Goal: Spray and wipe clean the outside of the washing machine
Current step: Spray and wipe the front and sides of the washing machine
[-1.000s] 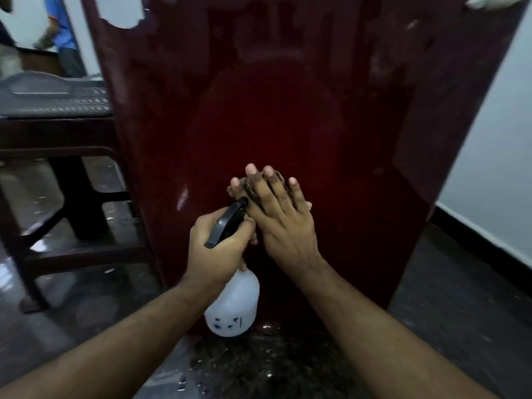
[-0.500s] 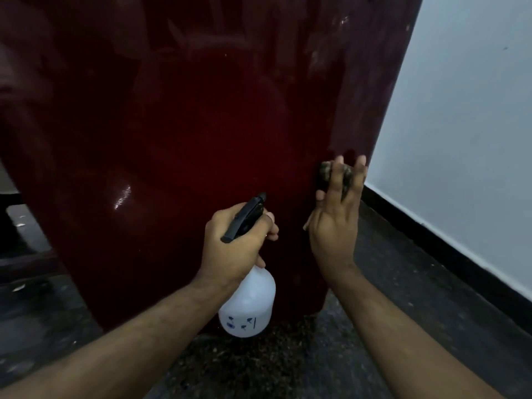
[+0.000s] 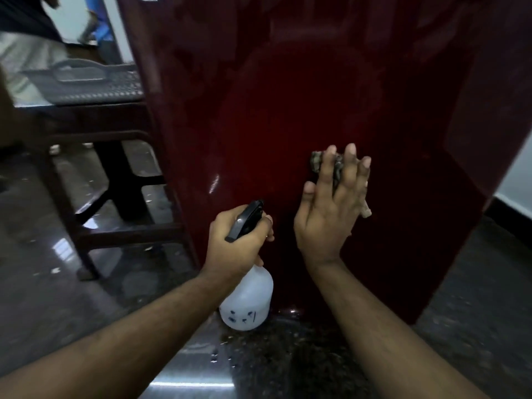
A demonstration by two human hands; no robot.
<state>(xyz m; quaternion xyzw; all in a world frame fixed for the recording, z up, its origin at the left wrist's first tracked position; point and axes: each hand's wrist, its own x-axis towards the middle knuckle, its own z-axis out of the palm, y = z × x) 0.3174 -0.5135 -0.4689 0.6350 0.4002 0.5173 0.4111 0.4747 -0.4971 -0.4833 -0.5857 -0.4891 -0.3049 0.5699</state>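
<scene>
The dark red side panel of the washing machine fills the middle of the head view. My right hand lies flat with straight fingers, pressing a small brownish cloth against the lower part of the panel; most of the cloth is hidden under the fingers. My left hand grips the neck of a white spray bottle with a black trigger head, held just left of the right hand and close to the panel.
A dark wooden table stands left of the machine with a grey plastic basket on it. A person in blue is at the back left. A pale wall with a dark skirting is at the right. Wet dark floor lies below.
My right hand with the cloth has wiped from the panel's right edge back toward its middle. The view has swung left, bringing the table and basket into sight again. The left hand keeps the bottle.
</scene>
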